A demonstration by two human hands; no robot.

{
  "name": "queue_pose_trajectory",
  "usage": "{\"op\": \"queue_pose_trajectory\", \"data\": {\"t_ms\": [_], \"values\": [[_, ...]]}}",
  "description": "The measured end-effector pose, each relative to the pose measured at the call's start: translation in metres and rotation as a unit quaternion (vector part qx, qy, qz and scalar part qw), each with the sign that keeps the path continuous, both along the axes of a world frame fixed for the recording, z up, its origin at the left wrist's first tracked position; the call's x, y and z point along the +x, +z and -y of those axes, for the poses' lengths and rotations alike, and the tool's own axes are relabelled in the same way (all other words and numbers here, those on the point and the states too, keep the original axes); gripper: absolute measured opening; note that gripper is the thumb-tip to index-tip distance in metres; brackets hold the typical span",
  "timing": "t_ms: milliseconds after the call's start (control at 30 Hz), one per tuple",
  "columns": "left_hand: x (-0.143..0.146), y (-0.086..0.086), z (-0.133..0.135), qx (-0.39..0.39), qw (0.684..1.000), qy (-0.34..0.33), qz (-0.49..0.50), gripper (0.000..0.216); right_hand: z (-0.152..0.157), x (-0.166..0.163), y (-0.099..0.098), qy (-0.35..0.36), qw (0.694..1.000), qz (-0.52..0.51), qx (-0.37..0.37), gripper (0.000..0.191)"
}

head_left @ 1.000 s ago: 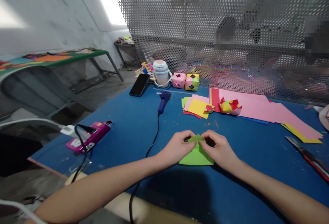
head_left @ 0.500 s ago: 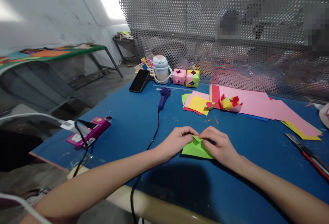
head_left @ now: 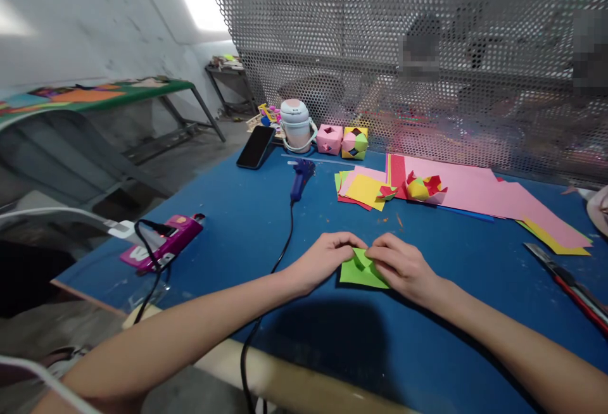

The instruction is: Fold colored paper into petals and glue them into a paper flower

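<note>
A small sheet of bright green paper (head_left: 361, 273) lies at the front middle of the blue table, its far edge folded over with a flap standing up a little. My left hand (head_left: 327, 259) pinches its far left corner between thumb and fingers. On the other side my right hand (head_left: 403, 263) grips the far right part the same way. The fingertips of both hands are close together, and they hide the far corners of the paper.
A blue glue gun (head_left: 301, 178) lies beyond my left hand, its black cord running to a purple power strip (head_left: 166, 243). Coloured paper (head_left: 365, 191), folded paper pieces (head_left: 424, 187) and paper cubes (head_left: 329, 140) sit farther back. A cutter knife (head_left: 565, 284) is at right.
The green paper's far edge has been folded further toward me, and a crease with a raised flap now shows in its middle. Both hands have stayed nearly in place.
</note>
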State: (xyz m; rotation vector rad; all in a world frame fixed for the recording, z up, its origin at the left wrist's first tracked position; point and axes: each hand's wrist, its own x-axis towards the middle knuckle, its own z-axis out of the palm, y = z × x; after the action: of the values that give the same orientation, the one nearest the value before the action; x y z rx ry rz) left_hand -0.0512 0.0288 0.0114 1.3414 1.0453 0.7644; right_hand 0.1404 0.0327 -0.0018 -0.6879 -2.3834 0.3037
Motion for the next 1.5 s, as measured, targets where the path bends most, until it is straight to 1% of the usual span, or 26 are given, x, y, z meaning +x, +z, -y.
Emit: {"op": "queue_pose_trajectory", "data": {"t_ms": [67,167,267,433,567,833,933,1100,1267,1400,1500], "values": [[0.000,0.001,0.000,-0.001,1.000,-0.010,0.012,0.024,0.001,0.000,0.000,0.000,1.000,0.004,0.008,0.021],[0.002,0.002,0.002,-0.027,0.999,-0.012,0.025,0.017,0.001,0.000,-0.001,0.001,1.000,0.005,0.013,0.021],[0.004,0.001,0.003,-0.043,0.999,-0.002,0.015,0.020,0.001,0.000,-0.003,0.005,1.000,0.004,0.009,0.023],[0.007,-0.003,0.002,0.004,0.999,0.025,-0.031,0.013,0.002,-0.004,-0.002,0.023,0.999,-0.030,-0.027,0.025],[0.008,-0.004,0.003,0.040,0.997,0.044,-0.053,0.011,0.005,-0.008,-0.001,-0.002,0.996,-0.072,-0.060,0.021],[0.008,-0.004,0.003,0.072,0.995,0.039,-0.054,0.009,0.002,-0.009,-0.005,0.000,0.992,-0.088,-0.096,0.021],[0.008,-0.003,0.004,0.070,0.996,0.037,-0.046,0.010,0.002,-0.009,-0.004,-0.002,0.989,-0.097,-0.107,0.022],[0.008,-0.003,0.004,0.064,0.997,0.039,-0.028,0.009,0.004,-0.011,-0.003,-0.030,0.987,-0.090,-0.132,0.025],[0.010,-0.005,0.003,0.069,0.995,0.056,-0.038,0.009,0.005,-0.011,-0.002,-0.053,0.984,-0.087,-0.143,0.021],[0.009,-0.005,0.002,0.031,0.996,0.081,-0.015,0.013,0.004,-0.010,0.000,-0.081,0.980,-0.095,-0.156,0.025],[0.009,-0.006,0.001,-0.002,0.996,0.091,0.019,0.016,0.002,-0.009,0.001,-0.104,0.970,-0.108,-0.193,0.023]]}}
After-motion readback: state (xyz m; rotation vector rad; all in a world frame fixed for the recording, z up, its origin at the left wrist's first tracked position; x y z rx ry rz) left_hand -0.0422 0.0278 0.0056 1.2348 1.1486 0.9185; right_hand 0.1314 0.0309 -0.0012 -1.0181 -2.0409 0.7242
